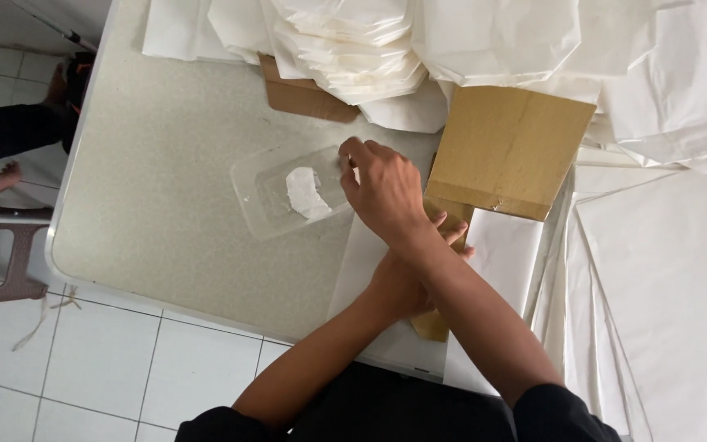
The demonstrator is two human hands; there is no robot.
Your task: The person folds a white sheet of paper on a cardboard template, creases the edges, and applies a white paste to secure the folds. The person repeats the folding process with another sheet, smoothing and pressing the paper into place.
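Reaching right hand [382, 192] into clear tray [276, 192]; left hand [403, 282] half-hidden beneath.

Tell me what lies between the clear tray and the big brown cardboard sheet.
Head view: the right hand, fingertips at the clear tray, beside the cardboard sheet.

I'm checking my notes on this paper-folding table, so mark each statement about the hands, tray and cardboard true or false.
1. The right hand reaches to the clear plastic tray. True.
2. The tray holds a red liquid. False: it holds a white substance.
3. The left hand presses on white paper beneath the right forearm. True.
4. The brown cardboard lies left of the tray. False: it lies to its right.
5. The table is dark wood. False: it is pale and speckled.
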